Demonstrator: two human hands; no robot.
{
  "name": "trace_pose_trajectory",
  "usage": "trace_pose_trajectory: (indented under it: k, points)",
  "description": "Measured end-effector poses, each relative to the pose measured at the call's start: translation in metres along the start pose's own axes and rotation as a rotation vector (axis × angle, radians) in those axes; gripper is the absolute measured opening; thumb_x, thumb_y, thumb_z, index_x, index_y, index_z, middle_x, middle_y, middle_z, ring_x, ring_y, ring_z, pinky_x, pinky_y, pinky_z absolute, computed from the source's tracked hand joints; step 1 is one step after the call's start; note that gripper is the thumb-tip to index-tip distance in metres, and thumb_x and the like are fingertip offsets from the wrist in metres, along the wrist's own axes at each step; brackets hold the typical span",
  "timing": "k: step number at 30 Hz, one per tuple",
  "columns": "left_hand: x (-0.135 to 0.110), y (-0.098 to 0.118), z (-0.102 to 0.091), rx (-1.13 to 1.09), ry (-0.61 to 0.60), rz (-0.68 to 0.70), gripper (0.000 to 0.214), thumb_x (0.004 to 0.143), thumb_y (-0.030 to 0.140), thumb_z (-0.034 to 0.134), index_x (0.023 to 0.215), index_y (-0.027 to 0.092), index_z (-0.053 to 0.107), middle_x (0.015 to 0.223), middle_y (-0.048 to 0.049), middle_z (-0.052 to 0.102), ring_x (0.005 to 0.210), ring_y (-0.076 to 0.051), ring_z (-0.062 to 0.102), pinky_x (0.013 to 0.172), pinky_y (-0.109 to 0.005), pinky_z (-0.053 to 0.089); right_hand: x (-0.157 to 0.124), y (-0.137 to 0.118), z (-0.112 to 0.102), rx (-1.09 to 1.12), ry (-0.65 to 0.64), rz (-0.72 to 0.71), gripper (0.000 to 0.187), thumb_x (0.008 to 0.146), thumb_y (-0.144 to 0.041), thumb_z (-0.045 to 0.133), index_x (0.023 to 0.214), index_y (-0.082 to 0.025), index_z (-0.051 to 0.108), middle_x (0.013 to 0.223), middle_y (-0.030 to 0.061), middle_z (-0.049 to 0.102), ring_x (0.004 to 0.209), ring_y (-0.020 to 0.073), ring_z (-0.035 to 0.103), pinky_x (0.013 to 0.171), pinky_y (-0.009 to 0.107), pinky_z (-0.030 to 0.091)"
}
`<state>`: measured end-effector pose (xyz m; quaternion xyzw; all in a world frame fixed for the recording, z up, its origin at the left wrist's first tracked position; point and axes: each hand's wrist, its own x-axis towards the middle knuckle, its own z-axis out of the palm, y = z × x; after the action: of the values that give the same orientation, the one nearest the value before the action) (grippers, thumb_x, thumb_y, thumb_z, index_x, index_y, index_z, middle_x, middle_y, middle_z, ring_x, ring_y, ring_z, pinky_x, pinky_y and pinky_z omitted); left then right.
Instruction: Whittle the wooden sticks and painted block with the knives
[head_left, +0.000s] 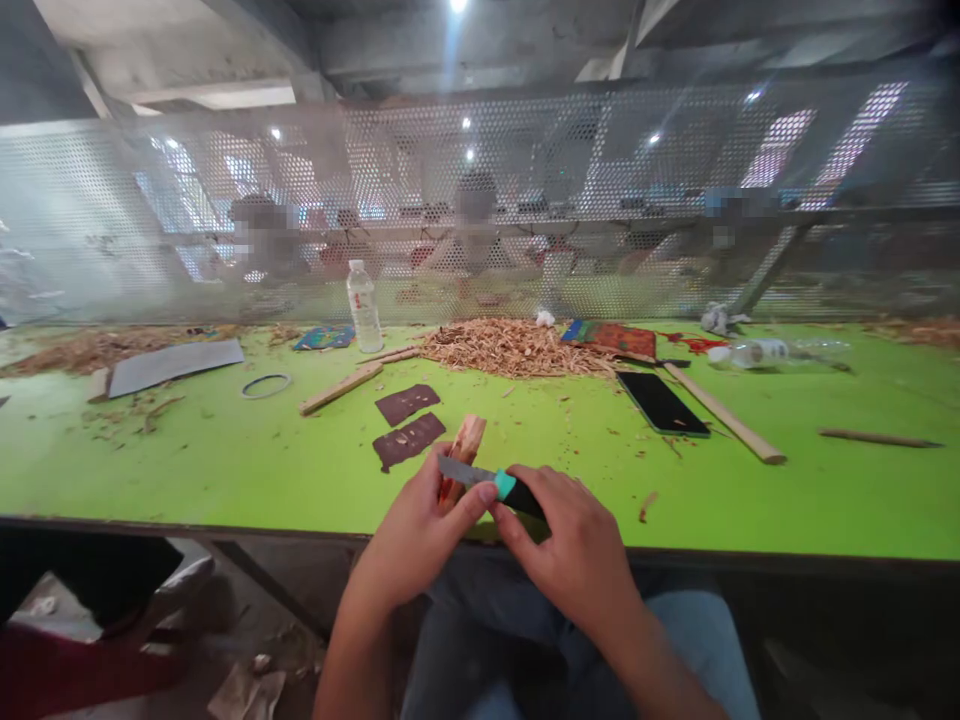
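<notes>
My left hand [416,525] is closed around a small piece of wood [469,440], whose pale upper end sticks up past the fingers; reddish patches show lower down. In my right hand [566,535] is a carving knife [469,472] with a black and teal handle. Its blade points left and lies across the wood. My left thumb presses near the base of the blade. Both hands are over the table's front edge. Just beyond them lie two dark brown pieces of sandpaper [409,440], dusted with wood bits.
On the green table [750,510] are a heap of wood shavings [517,348], an upright water bottle [364,308], a phone [661,404], a hammer-like tool [724,415], a wooden stick [341,388], a pencil [877,438] and a lying bottle [780,353]. A perforated screen [420,160] stands behind.
</notes>
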<state>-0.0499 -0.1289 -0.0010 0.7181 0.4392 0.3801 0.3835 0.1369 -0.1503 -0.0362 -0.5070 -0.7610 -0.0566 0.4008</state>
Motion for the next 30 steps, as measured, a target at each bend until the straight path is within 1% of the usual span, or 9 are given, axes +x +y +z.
trace_pose_trajectory:
  k: [2,4,7,10,15,20,24,28,30]
  points:
    - [-0.0003,0.0003,0.0003,-0.007,-0.007,-0.001,0.047,0.098,0.051,0.058,0.13,0.018,0.06,0.143,-0.0139,0.059,0.139,-0.03,0.049,0.124,-0.042,0.027,0.0003,0.0001,-0.0026,0.019,-0.009,-0.006,0.03,0.102,-0.042,0.052,0.112,-0.017,0.065,0.096,0.0096,0.073,0.086,0.0258,0.067,0.075,0.036,0.048]
    - [-0.0009,0.0008,0.0002,-0.019,-0.007,-0.006,0.041,0.097,0.051,0.059,0.119,0.017,0.063,0.133,-0.0133,0.064,0.129,-0.03,0.056,0.121,-0.041,0.031,0.0005,0.0005,-0.0043,0.032,-0.019,-0.013,0.029,0.101,-0.04,0.052,0.113,-0.017,0.064,0.098,0.0101,0.073,0.088,0.0255,0.067,0.077,0.036,0.049]
    - [-0.003,0.0018,-0.0006,-0.007,-0.013,-0.007,0.034,0.096,0.052,0.059,0.105,0.019,0.064,0.121,-0.0108,0.066,0.115,-0.028,0.061,0.116,-0.04,0.037,-0.0005,0.0017,-0.005,0.044,-0.018,-0.031,0.029,0.101,-0.04,0.052,0.114,-0.017,0.064,0.098,0.0097,0.073,0.087,0.0253,0.067,0.076,0.036,0.049]
    - [-0.0052,0.0027,-0.0015,0.013,-0.031,-0.006,0.033,0.096,0.052,0.059,0.099,0.02,0.064,0.114,-0.008,0.067,0.107,-0.025,0.063,0.113,-0.037,0.04,-0.0023,0.0031,-0.004,0.046,-0.014,-0.029,0.032,0.103,-0.046,0.053,0.113,-0.017,0.064,0.096,0.0083,0.073,0.085,0.0249,0.066,0.075,0.036,0.047]
    - [-0.0046,0.0035,-0.0012,-0.014,-0.03,-0.003,0.034,0.097,0.05,0.059,0.108,0.018,0.063,0.119,-0.0072,0.065,0.118,-0.025,0.06,0.108,-0.031,0.043,-0.0043,0.0029,-0.0011,0.04,-0.006,0.002,0.036,0.104,-0.049,0.051,0.114,-0.017,0.065,0.096,0.0089,0.073,0.088,0.025,0.066,0.076,0.035,0.046]
    - [-0.0025,0.0059,0.0,-0.03,-0.024,-0.026,0.033,0.097,0.049,0.059,0.108,0.018,0.065,0.124,-0.0089,0.067,0.122,-0.027,0.06,0.114,-0.035,0.04,-0.0039,0.001,-0.0014,0.039,-0.015,0.021,0.038,0.105,-0.051,0.048,0.112,-0.018,0.066,0.094,0.0087,0.072,0.085,0.0244,0.066,0.074,0.035,0.045]
    - [-0.0029,0.0075,0.0014,-0.049,-0.015,-0.02,0.043,0.097,0.049,0.06,0.128,0.02,0.062,0.138,-0.0097,0.063,0.136,-0.029,0.053,0.12,-0.038,0.033,-0.0028,0.0008,-0.0033,0.037,-0.021,0.023,0.038,0.105,-0.051,0.049,0.112,-0.018,0.066,0.093,0.0085,0.072,0.085,0.0246,0.066,0.074,0.035,0.046]
    - [-0.0033,0.0063,0.002,-0.022,-0.016,-0.02,0.048,0.098,0.051,0.059,0.134,0.02,0.062,0.137,-0.0099,0.064,0.135,-0.03,0.054,0.12,-0.039,0.035,-0.0024,0.0017,-0.003,0.026,-0.006,0.02,0.039,0.105,-0.052,0.047,0.111,-0.019,0.067,0.092,0.0084,0.072,0.084,0.0246,0.067,0.073,0.034,0.046]
    - [-0.0026,0.0048,0.0027,-0.036,-0.02,-0.015,0.054,0.098,0.051,0.058,0.142,0.02,0.057,0.143,-0.0104,0.061,0.142,-0.03,0.048,0.121,-0.039,0.033,-0.0027,0.0023,-0.0018,0.013,0.005,0.024,0.043,0.105,-0.055,0.045,0.111,-0.019,0.068,0.091,0.0084,0.072,0.081,0.0241,0.067,0.071,0.034,0.045]
